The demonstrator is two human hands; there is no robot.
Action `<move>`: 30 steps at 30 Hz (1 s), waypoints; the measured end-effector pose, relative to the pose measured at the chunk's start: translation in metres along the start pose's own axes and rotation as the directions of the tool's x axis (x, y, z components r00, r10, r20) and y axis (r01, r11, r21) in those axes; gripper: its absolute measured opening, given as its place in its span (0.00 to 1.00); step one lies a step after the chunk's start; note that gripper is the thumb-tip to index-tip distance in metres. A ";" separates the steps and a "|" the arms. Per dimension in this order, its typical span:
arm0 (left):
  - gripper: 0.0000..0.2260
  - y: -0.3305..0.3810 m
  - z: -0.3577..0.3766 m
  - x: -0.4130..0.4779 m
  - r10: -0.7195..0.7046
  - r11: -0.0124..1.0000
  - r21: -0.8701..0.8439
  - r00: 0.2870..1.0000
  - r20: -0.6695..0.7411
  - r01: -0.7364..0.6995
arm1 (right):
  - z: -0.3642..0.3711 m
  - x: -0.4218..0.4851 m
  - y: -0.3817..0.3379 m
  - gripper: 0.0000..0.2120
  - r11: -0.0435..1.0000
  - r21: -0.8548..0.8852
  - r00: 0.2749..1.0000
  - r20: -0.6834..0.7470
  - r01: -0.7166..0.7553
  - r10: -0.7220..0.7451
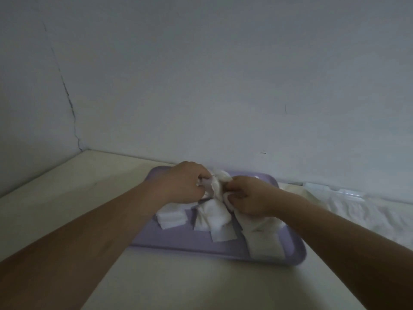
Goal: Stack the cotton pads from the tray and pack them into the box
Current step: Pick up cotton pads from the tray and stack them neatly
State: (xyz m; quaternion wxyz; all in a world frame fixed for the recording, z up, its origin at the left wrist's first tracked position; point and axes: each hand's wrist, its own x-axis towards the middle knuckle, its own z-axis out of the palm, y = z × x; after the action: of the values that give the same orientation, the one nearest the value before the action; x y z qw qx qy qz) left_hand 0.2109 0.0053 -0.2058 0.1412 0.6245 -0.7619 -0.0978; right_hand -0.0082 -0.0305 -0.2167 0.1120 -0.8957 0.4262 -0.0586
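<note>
A lilac tray (178,247) lies on the pale table, close to the wall. Several white cotton pads (171,218) lie scattered and overlapping on it, some in a small pile at the left, others at the middle (214,220) and right (263,240). My left hand (183,184) and my right hand (250,198) meet over the tray's far half. Both grip a crumpled bunch of cotton pads (218,184) between them, fingers curled round it. A clear plastic box (344,192) lies at the far right by the wall, only partly visible.
The table (67,198) runs into a corner at the far left, with a grey cracked wall behind it. White crinkled sheeting (357,215) covers the table right of the tray. Bare tabletop lies left of and in front of the tray.
</note>
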 end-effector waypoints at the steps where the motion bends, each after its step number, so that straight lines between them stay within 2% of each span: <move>1: 0.17 0.005 0.002 -0.007 0.006 1.000 -0.007 1.000 -0.013 -0.006 | 0.001 -0.009 -0.001 0.13 1.000 0.021 1.000 -0.020 0.001 -0.001; 3: 0.12 0.014 0.010 -0.017 0.014 0.998 -0.053 0.998 -0.062 -0.018 | 0.003 -0.022 -0.002 0.13 0.994 0.108 0.992 -0.118 -0.022 0.034; 6: 0.11 0.021 0.013 -0.029 -0.041 0.980 -0.198 0.950 -0.308 -0.022 | -0.004 -0.038 -0.008 0.15 0.922 0.378 0.912 -0.342 -0.086 0.226; 9: 0.02 0.033 -0.001 -0.041 -0.144 0.932 -0.358 0.861 -0.488 -0.047 | -0.019 -0.054 -0.013 0.04 0.752 0.658 0.816 -0.408 -0.048 0.409; 10: 0.04 0.041 -0.004 -0.047 -0.195 0.896 -0.440 0.846 -0.496 -0.051 | -0.022 -0.061 -0.015 0.05 0.661 0.751 0.803 -0.393 -0.002 0.449; 12: 0.08 0.060 -0.002 -0.062 -0.262 0.755 -0.650 0.869 -0.420 -0.086 | -0.021 -0.082 -0.018 0.12 0.469 0.880 0.792 -0.336 0.071 0.509; 14: 0.17 0.074 0.008 -0.077 -0.231 0.581 -0.807 0.929 -0.289 -0.106 | -0.016 -0.106 -0.019 0.16 0.309 0.947 0.802 -0.251 0.087 0.543; 17: 0.34 0.081 0.027 -0.086 -0.158 0.483 -0.875 0.979 -0.126 -0.035 | -0.007 -0.140 -0.017 0.19 0.142 0.987 0.865 -0.005 -0.077 0.502; 19: 0.32 0.083 0.036 -0.089 -0.206 0.439 -0.898 0.975 -0.088 0.012 | 0.005 -0.154 -0.016 0.23 0.130 0.970 0.882 0.124 -0.203 0.455; 21: 0.25 0.086 0.041 -0.092 -0.244 0.371 -0.928 0.968 -0.058 0.038 | 0.015 -0.155 -0.015 0.27 0.120 0.969 0.871 0.136 -0.216 0.473; 23: 0.20 0.088 0.046 -0.094 -0.250 0.328 -0.943 0.968 -0.031 0.054 | 0.021 -0.151 -0.015 0.25 0.130 0.972 0.856 0.104 -0.195 0.507; 26: 0.18 0.084 0.051 -0.096 -0.258 0.328 -0.942 0.966 -0.016 0.072 | 0.021 -0.141 -0.016 0.20 0.255 0.946 0.843 0.036 -0.203 0.537; 30: 0.12 0.078 0.055 -0.094 -0.283 0.375 -0.923 0.959 -0.027 0.085 | 0.014 -0.125 -0.016 0.12 0.363 0.903 0.855 0.011 -0.231 0.518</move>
State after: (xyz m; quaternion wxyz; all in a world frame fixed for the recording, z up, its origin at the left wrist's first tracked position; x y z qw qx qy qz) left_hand 0.1369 0.1113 -0.2410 0.5165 0.5314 -0.4918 -0.4572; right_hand -0.0718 0.0787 -0.2273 0.5069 -0.5650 0.5385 -0.3660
